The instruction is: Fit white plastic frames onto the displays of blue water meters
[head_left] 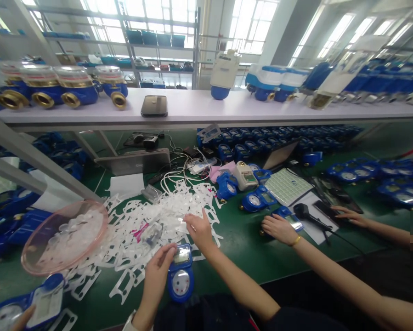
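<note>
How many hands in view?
5: wearer's left hand at meter, right hand over white pieces, co-worker's hand right of those, another hand farther right, partial hand lower left. Others may be hidden.

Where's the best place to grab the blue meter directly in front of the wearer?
Probably at the rounded dial end of the blue meter, from the wearer's right: its curved rim is uncovered there, while the left hand is at the left of the display.
</note>
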{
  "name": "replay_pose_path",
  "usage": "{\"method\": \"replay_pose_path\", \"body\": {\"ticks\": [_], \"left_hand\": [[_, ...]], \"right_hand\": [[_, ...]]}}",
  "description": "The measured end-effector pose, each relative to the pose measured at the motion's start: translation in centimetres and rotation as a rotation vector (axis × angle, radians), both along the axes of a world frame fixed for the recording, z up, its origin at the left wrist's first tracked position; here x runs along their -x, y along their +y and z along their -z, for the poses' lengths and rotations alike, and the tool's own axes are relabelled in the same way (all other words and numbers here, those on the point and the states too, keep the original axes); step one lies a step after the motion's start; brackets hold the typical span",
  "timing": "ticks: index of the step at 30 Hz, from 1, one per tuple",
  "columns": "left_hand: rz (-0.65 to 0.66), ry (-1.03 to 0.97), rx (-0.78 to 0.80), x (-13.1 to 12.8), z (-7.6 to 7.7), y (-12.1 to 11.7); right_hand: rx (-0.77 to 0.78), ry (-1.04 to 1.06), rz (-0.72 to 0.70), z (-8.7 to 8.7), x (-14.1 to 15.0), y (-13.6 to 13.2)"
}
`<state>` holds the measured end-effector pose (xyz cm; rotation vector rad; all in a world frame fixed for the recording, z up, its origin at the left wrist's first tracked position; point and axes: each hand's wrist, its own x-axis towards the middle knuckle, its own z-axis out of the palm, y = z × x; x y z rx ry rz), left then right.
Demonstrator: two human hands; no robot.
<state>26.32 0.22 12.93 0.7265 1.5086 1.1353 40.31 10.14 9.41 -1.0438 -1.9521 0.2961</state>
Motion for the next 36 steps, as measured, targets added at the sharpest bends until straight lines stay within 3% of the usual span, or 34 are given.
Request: {"method": "replay_pose_path", "body": {"ticks": [5, 9, 12, 15, 18, 22, 26, 32, 36], "left_hand": [[-0.071, -0.042, -0.041, -0.5, -0.6, 0.2], [-0.081, -0.021, -0.067, 0.4, -0.4, -0.5], [-0.054, -0.035, -0.077, 0.8, 0.1, -0.9], [-0.062, -0.052, -0.101, 0.7, 0.0, -1.2], [-0.053, -0.050, -0.101, 0.3, -0.8, -1.5], [-0.077, -0.050, -0.125, -0.3, -2.4, -1.8], [-0.030, -0.055, -0.127, -0.4, -3.1, -1.7], [0.007, -0.095, -0.071, -0.1, -3.2, -1.6], [0.026, -0.113, -0.063, -0.2, -3.2, -1.7]], "right_hand": [[-0.084, 0.096, -0.268, -3.1, 0.4, -3.5], [0.020, 0.123, -0.323, -3.9, 0.7, -5.8], [0.220, 0.239, -0.301, -4.1, 1.1, -6.8], [0.554, 0.428, -0.238, -4.5, 1.5, -7.7], [0.831, 0.641, -0.270, -5.0, 1.7, -8.6], [1.010, 0.829, -0.358, -5.4, 1.5, -9.1], [1.044, 0.850, -0.378, -5.7, 1.2, -9.3], [0.876, 0.684, -0.294, -5.9, 1.1, -9.3], [0.893, 0.675, -0.288, -5.7, 1.1, -9.4]]}}
